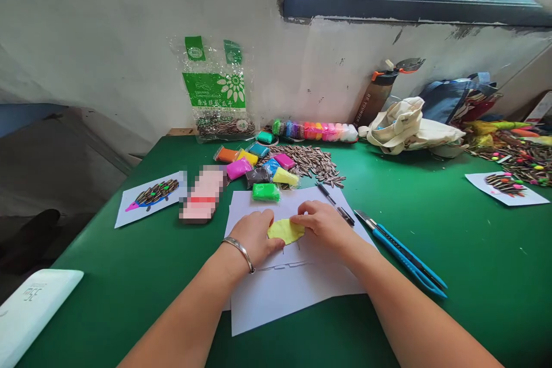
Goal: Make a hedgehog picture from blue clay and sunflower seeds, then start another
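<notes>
A flat oval of yellow clay [285, 231] lies on white paper [276, 293], with short drawn lines below it. My left hand [255, 236], with a silver bangle at the wrist, touches the clay's left end with thumb and fingers. At its upper right edge my right hand [321, 223] presses with fingertips close together. Neither hand lifts the clay. Just beyond the paper are a green clay packet [265, 191] and a pale yellow one [285, 177]. A black pen [326, 194] lies on the paper right of my right hand.
Sunflower seeds [313, 162] are piled behind the paper. Blue-handled tools [405, 256] lie to the right. Seed hedgehog pictures lie at left [150, 198] and far right [508, 188]. A seed bag [219, 92] stands against the wall; a white device [38, 310] is at lower left.
</notes>
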`<state>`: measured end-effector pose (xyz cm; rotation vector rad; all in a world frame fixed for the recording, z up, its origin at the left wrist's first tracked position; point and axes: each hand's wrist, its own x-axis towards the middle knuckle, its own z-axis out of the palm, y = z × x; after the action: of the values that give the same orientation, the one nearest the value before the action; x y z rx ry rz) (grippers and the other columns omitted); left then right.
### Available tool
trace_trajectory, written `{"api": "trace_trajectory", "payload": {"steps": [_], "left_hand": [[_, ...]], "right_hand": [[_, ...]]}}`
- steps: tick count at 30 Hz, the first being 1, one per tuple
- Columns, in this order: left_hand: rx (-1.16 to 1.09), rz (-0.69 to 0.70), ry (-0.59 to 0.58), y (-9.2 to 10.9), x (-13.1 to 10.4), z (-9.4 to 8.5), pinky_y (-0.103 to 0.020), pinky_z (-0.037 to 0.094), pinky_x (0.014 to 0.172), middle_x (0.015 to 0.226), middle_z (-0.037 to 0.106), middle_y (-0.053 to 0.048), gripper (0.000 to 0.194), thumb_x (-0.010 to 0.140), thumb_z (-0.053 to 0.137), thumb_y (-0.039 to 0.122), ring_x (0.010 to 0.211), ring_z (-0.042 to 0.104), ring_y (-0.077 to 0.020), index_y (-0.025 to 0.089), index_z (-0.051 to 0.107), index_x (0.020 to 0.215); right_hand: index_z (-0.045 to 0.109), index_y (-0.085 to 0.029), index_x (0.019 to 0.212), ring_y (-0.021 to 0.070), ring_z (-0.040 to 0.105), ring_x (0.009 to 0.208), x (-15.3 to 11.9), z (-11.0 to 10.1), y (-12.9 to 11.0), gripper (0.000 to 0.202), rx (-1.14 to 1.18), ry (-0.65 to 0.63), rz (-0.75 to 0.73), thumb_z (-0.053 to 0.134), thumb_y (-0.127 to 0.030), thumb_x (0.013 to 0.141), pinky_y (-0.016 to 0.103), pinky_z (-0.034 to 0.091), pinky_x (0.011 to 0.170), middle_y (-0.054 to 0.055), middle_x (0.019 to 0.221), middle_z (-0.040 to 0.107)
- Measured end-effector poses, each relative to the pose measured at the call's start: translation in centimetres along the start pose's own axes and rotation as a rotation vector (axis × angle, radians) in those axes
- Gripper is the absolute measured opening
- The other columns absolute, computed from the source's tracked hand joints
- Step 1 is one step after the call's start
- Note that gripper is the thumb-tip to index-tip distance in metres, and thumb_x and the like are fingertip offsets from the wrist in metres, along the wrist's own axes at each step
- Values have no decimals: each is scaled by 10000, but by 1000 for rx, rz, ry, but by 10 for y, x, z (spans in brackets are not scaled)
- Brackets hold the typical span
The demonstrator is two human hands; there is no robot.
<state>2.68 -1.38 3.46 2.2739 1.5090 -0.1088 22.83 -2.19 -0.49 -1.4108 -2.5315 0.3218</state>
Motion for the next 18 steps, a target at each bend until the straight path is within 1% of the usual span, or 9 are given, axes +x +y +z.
{"api": "trace_trajectory", "payload": {"steps": [2,5,7,9,13,15,18], "left_hand": [[1,-6,0,0,0,0,-279,319,498,813,617,-31,283,681,635,423,731,591,-224,217,518,836],[1,-11,5,1,0,0,-278,329,508,813,611,-29,278,673,643,410,741,596,-223,216,523,832],[-5,-19,7,1,-1,0,-276,334,512,807,607,-28,278,672,644,410,743,599,-222,215,526,832],[-13,-24,-2,1,-1,0,-275,336,513,805,606,-29,281,675,639,416,741,600,-223,215,528,837],[-14,-20,-10,1,-1,-1,-276,335,509,807,609,-35,280,680,630,423,733,595,-226,214,528,836],[-9,-15,-6,2,-1,-1,-277,330,506,807,611,-36,273,681,627,417,728,592,-226,214,526,833],[-7,-16,-10,2,0,-1,-275,329,507,812,613,-37,283,671,636,413,732,593,-226,213,528,840]], "right_hand": [[693,-286,997,176,523,836,0,1,1,384,45,7,4,468,-70,773,294,369,749,50,986,619],[663,-277,1081,163,553,875,-1,1,3,463,197,67,31,420,-41,765,270,403,765,48,1009,625],[646,-269,1120,159,563,885,-2,2,3,501,244,91,44,395,-26,760,262,414,767,53,1013,627],[643,-283,1124,167,557,895,-1,3,1,513,214,73,32,402,-23,753,269,406,774,55,1013,621],[611,-354,1150,173,528,876,0,7,-6,507,109,15,18,473,-59,760,277,362,762,39,1033,589],[607,-381,1137,174,515,855,1,7,-9,465,77,-1,24,499,-101,782,281,338,744,30,1030,575],[631,-388,1080,177,501,849,2,7,-12,386,56,-14,50,514,-144,805,281,312,727,25,1016,563]]}}
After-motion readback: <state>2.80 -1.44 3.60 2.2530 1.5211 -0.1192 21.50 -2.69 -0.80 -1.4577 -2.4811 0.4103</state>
